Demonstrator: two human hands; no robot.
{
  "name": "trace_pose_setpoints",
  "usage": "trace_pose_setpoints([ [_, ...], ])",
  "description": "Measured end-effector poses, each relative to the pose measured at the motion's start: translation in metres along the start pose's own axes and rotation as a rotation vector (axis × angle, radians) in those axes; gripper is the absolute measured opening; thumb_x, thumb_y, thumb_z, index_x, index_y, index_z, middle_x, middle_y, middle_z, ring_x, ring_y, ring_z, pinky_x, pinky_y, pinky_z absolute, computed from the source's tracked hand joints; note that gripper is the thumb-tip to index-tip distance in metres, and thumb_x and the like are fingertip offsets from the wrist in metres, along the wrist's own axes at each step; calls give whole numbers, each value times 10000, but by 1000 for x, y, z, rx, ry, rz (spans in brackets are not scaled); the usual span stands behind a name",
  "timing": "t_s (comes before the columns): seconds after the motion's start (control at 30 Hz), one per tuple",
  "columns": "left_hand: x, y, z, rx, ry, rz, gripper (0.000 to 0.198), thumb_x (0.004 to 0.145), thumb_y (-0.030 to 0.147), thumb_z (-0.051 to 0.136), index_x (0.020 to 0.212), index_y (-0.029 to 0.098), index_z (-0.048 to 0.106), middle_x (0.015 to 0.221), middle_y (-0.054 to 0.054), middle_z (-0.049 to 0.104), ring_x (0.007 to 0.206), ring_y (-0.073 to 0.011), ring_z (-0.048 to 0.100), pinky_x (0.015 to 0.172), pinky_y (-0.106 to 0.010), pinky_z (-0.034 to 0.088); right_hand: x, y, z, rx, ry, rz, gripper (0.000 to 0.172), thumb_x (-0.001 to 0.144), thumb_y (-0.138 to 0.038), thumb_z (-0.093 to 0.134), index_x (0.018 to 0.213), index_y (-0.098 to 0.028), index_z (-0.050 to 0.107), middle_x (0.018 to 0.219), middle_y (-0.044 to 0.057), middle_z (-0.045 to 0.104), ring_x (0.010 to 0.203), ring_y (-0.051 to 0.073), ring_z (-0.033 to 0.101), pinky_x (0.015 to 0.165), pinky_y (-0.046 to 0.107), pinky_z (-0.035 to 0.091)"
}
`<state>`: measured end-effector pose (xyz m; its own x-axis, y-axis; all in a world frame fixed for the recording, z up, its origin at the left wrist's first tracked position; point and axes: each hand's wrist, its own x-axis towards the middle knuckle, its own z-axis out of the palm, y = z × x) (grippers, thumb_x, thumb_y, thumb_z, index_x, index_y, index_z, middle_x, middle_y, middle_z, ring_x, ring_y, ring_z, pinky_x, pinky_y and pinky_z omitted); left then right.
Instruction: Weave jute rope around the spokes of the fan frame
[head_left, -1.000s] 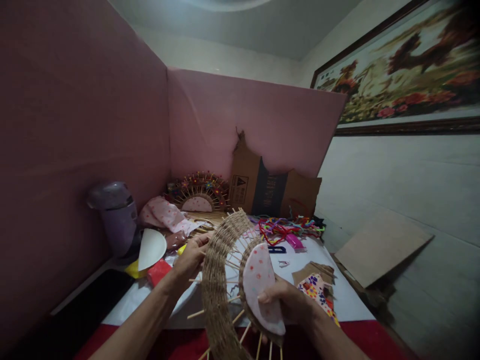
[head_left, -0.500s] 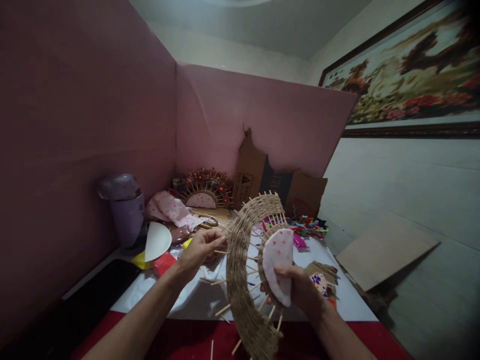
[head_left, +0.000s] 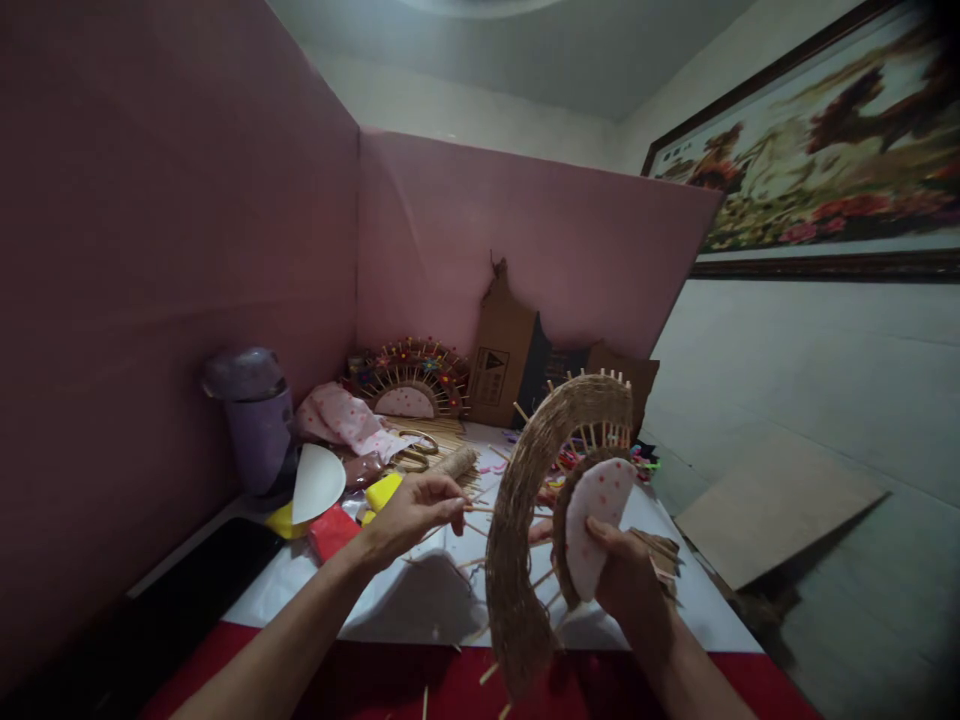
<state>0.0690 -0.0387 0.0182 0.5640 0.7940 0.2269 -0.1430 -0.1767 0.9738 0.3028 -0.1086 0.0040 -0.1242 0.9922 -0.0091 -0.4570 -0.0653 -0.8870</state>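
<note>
My right hand [head_left: 630, 570] grips a fan-shaped twine weaving by its half-round base, thumb on the dotted white cloth [head_left: 596, 520], fingers behind. Thin wooden sticks radiate from that base through a wide arc of woven brown twine [head_left: 517, 520]. The piece is held upright and tilted above the table, and stick ends poke out past the arc. To its left, my left hand [head_left: 427, 505] has thumb and fingers pinched together at the tip of one protruding stick [head_left: 478, 509]. Whatever is between those fingertips is too small to make out.
Behind stands a similar decorated fan [head_left: 405, 400] near torn cardboard [head_left: 506, 360]. A purple bin [head_left: 259, 440], dotted cloth [head_left: 345, 425], white half-disc [head_left: 319, 485], red packet [head_left: 332, 532], scissors [head_left: 416, 445] and a twine roll [head_left: 456, 463] lie left. Colourful pipe cleaners [head_left: 646, 460] lie right.
The weaving has moved right and slightly up in my right hand, turning a little. My left hand has shifted slightly right and down, now at a stick's tip, apart from the arc.
</note>
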Motion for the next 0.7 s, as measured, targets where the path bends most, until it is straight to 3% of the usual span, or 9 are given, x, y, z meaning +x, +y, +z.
trace_pose_setpoints([
  [0.1, -3, -4, 12, 47, -118, -5, 174, 679, 317, 643, 713, 155, 696, 637, -57, 642, 627, -175, 557, 625, -272, 406, -1, 0, 2, 74, 111, -29, 200, 532, -343, 676, 658, -194, 629, 601, 44, 657, 462, 165, 550, 441, 281, 419],
  [0.27, -10, -12, 30, 201, -269, -39, 276, 745, 377, 552, 681, 156, 705, 640, -52, 643, 608, -171, 544, 578, -255, 400, -4, -3, 4, 83, 143, -54, 277, 556, -369, 644, 757, -181, 613, 579, 28, 645, 384, 142, 502, 349, 248, 352],
  [0.33, -8, -15, 28, 292, -213, 17, 242, 752, 338, 548, 713, 160, 706, 690, -62, 654, 644, -181, 560, 597, -260, 408, -5, -7, 4, 45, 181, -77, 265, 574, -364, 622, 768, -183, 611, 581, 36, 644, 422, 151, 521, 384, 257, 380],
  [0.4, -3, -17, 20, 429, -74, 144, 173, 746, 254, 553, 786, 176, 703, 791, -80, 659, 741, -201, 572, 666, -281, 418, -6, -10, 4, 25, 189, -86, 285, 578, -368, 607, 803, -193, 616, 601, 37, 651, 444, 161, 535, 415, 275, 404],
  [0.5, 4, -20, 5, 792, 88, 286, 271, 714, 123, 538, 935, 220, 662, 971, -90, 617, 927, -227, 520, 796, -337, 387, -7, -12, 4, 49, 201, -92, 296, 567, -342, 604, 831, -209, 621, 642, 27, 663, 492, 171, 565, 464, 286, 440],
  [0.6, 5, -22, -4, 1156, 116, 178, 436, 624, 113, 605, 1039, 248, 594, 1078, -78, 555, 1013, -257, 454, 848, -390, 346, -6, -12, 4, 92, 248, -133, 259, 556, -286, 604, 807, -225, 621, 713, 16, 681, 549, 169, 587, 497, 276, 458],
  [0.7, 4, -24, -6, 1351, 145, 58, 543, 590, 116, 625, 1098, 291, 545, 1098, -68, 521, 1024, -274, 434, 841, -404, 327, -5, -11, 3, 45, 243, -147, 260, 579, -309, 585, 818, -214, 625, 718, 31, 684, 510, 170, 572, 464, 281, 441],
])
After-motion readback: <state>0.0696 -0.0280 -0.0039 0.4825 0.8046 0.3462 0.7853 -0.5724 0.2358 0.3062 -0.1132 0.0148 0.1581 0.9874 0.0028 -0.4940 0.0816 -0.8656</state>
